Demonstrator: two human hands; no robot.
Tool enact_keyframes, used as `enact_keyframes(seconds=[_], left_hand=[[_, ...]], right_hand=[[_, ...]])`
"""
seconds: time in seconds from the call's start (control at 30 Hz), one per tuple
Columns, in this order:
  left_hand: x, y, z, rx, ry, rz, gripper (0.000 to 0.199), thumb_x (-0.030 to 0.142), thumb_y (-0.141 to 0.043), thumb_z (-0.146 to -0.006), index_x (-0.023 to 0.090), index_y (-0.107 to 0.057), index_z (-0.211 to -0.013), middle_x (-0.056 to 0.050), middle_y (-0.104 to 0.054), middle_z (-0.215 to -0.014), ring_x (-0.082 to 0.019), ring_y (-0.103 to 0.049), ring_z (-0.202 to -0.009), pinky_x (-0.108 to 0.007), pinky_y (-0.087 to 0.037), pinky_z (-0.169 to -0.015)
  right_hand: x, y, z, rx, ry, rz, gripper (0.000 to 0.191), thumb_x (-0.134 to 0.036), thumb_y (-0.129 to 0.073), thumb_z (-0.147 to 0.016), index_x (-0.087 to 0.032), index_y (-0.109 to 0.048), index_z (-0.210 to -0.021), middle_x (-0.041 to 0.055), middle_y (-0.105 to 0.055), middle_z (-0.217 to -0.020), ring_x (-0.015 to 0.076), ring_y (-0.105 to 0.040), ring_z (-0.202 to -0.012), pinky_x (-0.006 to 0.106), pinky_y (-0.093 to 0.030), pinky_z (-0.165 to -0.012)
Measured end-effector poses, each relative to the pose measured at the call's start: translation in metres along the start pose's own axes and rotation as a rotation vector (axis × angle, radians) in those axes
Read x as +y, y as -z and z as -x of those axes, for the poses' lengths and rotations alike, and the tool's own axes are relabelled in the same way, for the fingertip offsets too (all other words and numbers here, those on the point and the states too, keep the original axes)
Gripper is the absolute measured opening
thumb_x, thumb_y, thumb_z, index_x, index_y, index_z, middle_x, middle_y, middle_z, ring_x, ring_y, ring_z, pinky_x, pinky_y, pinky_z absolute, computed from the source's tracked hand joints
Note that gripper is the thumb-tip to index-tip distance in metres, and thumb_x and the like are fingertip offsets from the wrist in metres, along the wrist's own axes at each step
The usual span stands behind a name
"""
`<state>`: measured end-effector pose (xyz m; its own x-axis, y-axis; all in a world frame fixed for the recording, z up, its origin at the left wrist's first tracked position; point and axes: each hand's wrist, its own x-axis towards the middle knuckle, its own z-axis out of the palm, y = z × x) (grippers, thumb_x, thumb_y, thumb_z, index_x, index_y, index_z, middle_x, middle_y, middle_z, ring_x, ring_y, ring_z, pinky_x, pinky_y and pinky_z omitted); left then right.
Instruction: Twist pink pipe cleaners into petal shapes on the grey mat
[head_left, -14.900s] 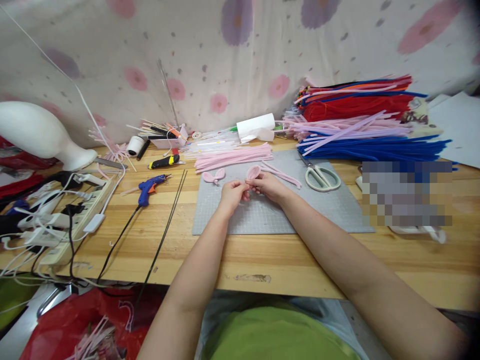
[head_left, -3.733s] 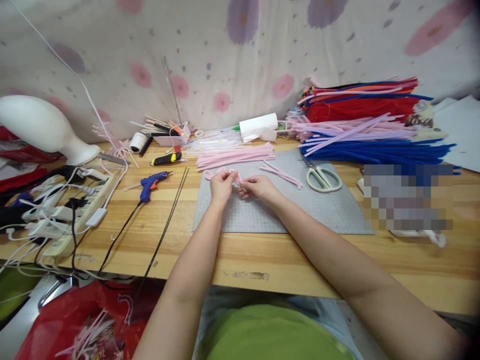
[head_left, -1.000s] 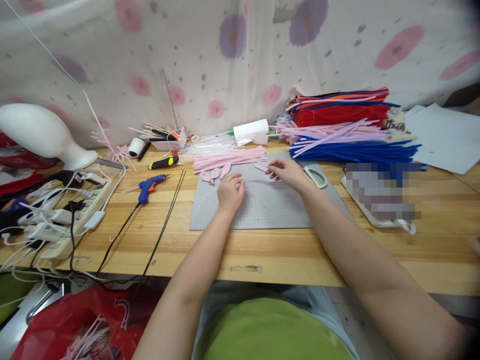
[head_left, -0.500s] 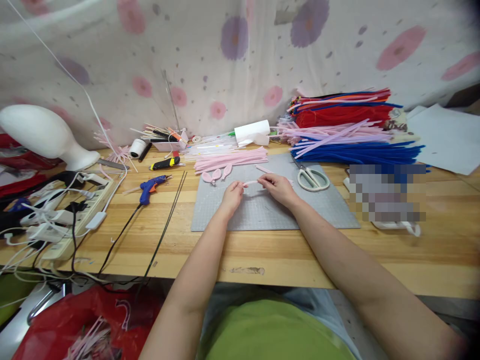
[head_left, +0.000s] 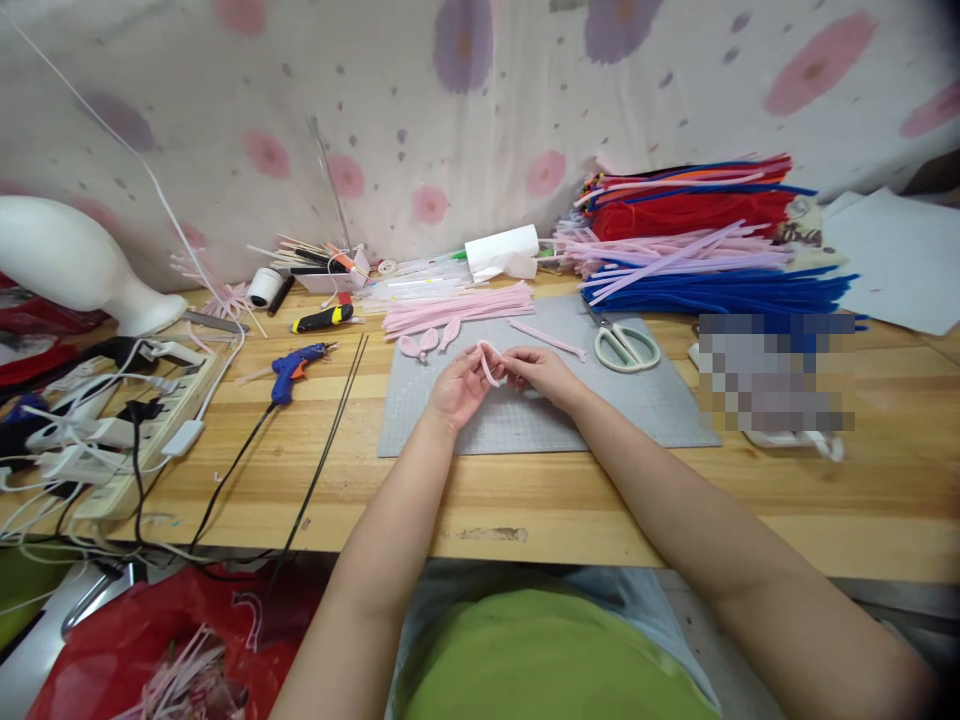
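A pink pipe cleaner [head_left: 491, 372], bent into a loop, is held above the grey cutting mat [head_left: 600, 425]. My left hand [head_left: 459, 390] grips one side of it, palm turned partly up. The fingers of my right hand [head_left: 538, 374] pinch its other side. Just beyond my left hand lie pink leaf-shaped pieces [head_left: 429, 341] made of pipe cleaner. Another pink pipe cleaner [head_left: 547, 339] lies loose on the mat behind my right hand. Light green-handled scissors [head_left: 627, 347] rest at the mat's right side.
Bundles of pink [head_left: 457, 308], blue pipe cleaners [head_left: 720, 291] and red pipe cleaners [head_left: 690, 214] line the back. Left are a blue glue gun [head_left: 294, 372], a yellow-black cutter [head_left: 322, 319], thin dark rods [head_left: 328, 450], and a corded power strip [head_left: 161, 430]. A red bag [head_left: 82, 660] hangs below.
The pipe cleaner, nearly straight between my hands before, is now curved into a loop. My left hand has turned its palm upward, and my right hand has shifted slightly left.
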<state>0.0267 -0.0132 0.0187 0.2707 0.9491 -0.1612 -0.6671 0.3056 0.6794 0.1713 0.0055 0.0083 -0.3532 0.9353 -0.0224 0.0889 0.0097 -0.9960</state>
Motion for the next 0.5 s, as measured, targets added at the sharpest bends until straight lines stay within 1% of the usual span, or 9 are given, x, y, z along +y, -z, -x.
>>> enact_keyframes(seconds=[0.1,0.17,0.23,0.3,0.4,0.5], left_hand=[[0.001,0.002,-0.001,0.052,0.027,-0.003,0.008,0.012,-0.053,-0.074,0.015,-0.059,-0.077,0.002,-0.058,-0.065,-0.004,-0.055,-0.061,-0.02,-0.044,-0.07],[0.001,0.003,-0.002,0.09,0.024,-0.002,0.009,0.012,-0.053,-0.073,0.015,-0.059,-0.079,0.003,-0.057,-0.064,-0.004,-0.053,-0.057,-0.018,-0.043,-0.063],[0.0,0.005,-0.004,0.142,-0.006,-0.002,0.008,0.012,-0.054,-0.073,0.015,-0.059,-0.079,0.003,-0.057,-0.064,-0.003,-0.052,-0.056,-0.017,-0.041,-0.06],[-0.001,0.007,-0.006,0.182,-0.054,-0.007,0.007,0.013,-0.055,-0.072,0.015,-0.059,-0.077,0.003,-0.057,-0.065,-0.003,-0.051,-0.055,-0.017,-0.04,-0.058],[-0.003,0.009,-0.009,0.188,-0.113,-0.038,0.006,0.014,-0.058,-0.07,0.015,-0.059,-0.076,0.004,-0.057,-0.066,-0.003,-0.051,-0.055,-0.017,-0.04,-0.057],[-0.004,0.011,-0.009,0.195,-0.166,-0.099,0.009,0.017,-0.061,-0.067,0.015,-0.059,-0.076,0.004,-0.058,-0.069,-0.003,-0.052,-0.057,-0.018,-0.04,-0.058]], right_hand=[[-0.001,0.005,0.002,0.006,-0.012,-0.027,0.027,-0.042,-0.056,-0.067,-0.015,-0.062,-0.071,-0.0032,-0.049,-0.056,0.0043,-0.037,-0.044,0.019,-0.029,-0.042],[0.0,0.007,0.003,-0.014,-0.03,-0.047,0.028,-0.042,-0.057,-0.068,-0.016,-0.063,-0.075,-0.0033,-0.05,-0.056,0.0043,-0.037,-0.044,0.019,-0.029,-0.042],[0.0,0.007,0.003,-0.036,-0.035,-0.057,0.027,-0.041,-0.057,-0.067,-0.016,-0.063,-0.076,-0.0025,-0.052,-0.057,0.0045,-0.038,-0.045,0.019,-0.029,-0.043],[0.0,0.003,0.004,-0.055,-0.037,-0.062,0.026,-0.04,-0.058,-0.067,-0.015,-0.063,-0.073,-0.002,-0.053,-0.057,0.0045,-0.039,-0.045,0.019,-0.029,-0.042],[-0.002,-0.003,0.005,-0.093,-0.045,-0.072,0.024,-0.039,-0.059,-0.066,-0.015,-0.062,-0.068,-0.0015,-0.055,-0.058,0.0047,-0.04,-0.045,0.019,-0.031,-0.042],[-0.002,-0.007,0.005,-0.138,-0.068,-0.103,0.024,-0.039,-0.061,-0.064,-0.016,-0.063,-0.069,0.0005,-0.06,-0.063,0.0059,-0.045,-0.048,0.019,-0.036,-0.044]])
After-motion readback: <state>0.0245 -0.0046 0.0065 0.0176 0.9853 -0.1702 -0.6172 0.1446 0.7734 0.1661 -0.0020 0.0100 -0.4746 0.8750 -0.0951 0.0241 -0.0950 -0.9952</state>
